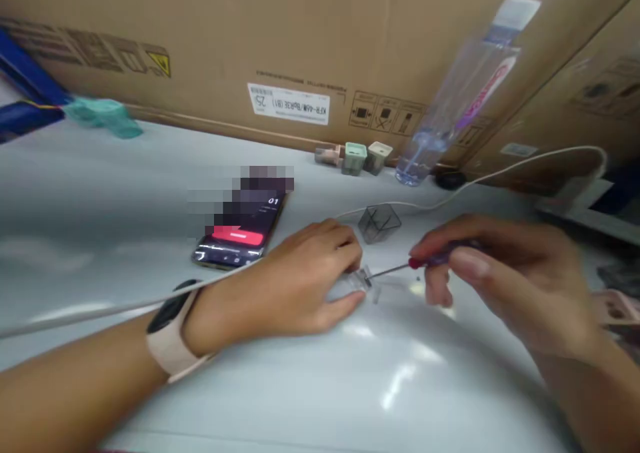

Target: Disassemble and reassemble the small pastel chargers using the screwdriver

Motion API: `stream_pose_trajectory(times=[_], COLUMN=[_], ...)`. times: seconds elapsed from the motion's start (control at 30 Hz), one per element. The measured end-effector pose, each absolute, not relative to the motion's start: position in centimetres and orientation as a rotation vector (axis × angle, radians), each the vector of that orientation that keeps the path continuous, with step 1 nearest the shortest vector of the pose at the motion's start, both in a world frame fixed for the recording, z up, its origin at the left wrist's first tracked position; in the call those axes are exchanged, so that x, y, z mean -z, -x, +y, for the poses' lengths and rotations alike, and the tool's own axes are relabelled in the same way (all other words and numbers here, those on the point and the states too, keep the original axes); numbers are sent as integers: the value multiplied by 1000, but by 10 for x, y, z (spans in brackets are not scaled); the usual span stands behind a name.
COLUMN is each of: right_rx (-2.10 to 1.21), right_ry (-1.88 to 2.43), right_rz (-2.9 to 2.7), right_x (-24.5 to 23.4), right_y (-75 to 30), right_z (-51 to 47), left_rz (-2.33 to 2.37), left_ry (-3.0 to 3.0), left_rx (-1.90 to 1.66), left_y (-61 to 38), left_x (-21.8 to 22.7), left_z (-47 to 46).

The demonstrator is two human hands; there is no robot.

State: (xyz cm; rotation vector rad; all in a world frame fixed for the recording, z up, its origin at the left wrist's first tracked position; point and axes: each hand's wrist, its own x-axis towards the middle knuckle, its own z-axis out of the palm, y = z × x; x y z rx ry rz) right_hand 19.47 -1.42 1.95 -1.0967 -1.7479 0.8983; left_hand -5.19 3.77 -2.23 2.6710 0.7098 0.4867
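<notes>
My left hand [310,273] rests on the white table top [210,386] and pinches a small clear plastic part [363,281] between thumb and fingers. My right hand [500,280] grips a small precision screwdriver [430,258] with a red and purple handle. Its thin metal shaft reaches left, and the tip touches the clear part. Fingers of both hands hide much of that part. A few tiny dark specks [418,278] lie on the table just under my right hand, too small to name.
A smartphone [240,240] lies left of my wrist, and a clear plastic box [379,223] stands behind my hands. A white cable [450,193] crosses the table. A water bottle [425,153], small containers [354,158] and cardboard boxes [300,40] line the back.
</notes>
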Motion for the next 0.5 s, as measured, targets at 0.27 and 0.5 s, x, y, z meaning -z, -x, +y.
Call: stream_pose_trajectory(times=[0.27,0.5], right_rx=[-629,-172], right_ry=[1088,1294], right_rz=[-1804,-1668], right_x=[-16,-4], right_y=[-190,-178], right_z=[-15,-18], left_rz=[717,710], left_ry=[-2666,-2664], left_rx=[-444,-495], left_y=[52,52], left_x=[19,20], left_z=[37,36])
